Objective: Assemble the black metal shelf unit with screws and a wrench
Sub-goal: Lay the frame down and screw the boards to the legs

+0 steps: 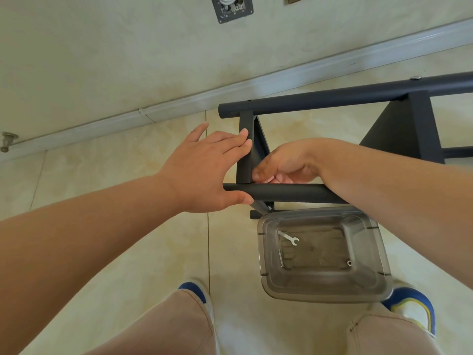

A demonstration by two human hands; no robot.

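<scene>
Tiled floor [102,252]; centre frame, left hand [202,170] flat, fingers straight against shelf frame [247,160]; right hand [284,165] fingers curled at joint, contents hidden; wrench [288,237] in clear tub [325,290].

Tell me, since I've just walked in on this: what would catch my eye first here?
Two bare arms meeting at the black shelf frame lying on the tiled floor: the left hand braces a flat upright and tube, the right hand works inside the corner. Just below stands a clear plastic tub holding a small wrench.

Beige tiled floor [128,252] carries the black shelf frame [332,98] and, apparently, a clear plastic tub [271,283].
</scene>
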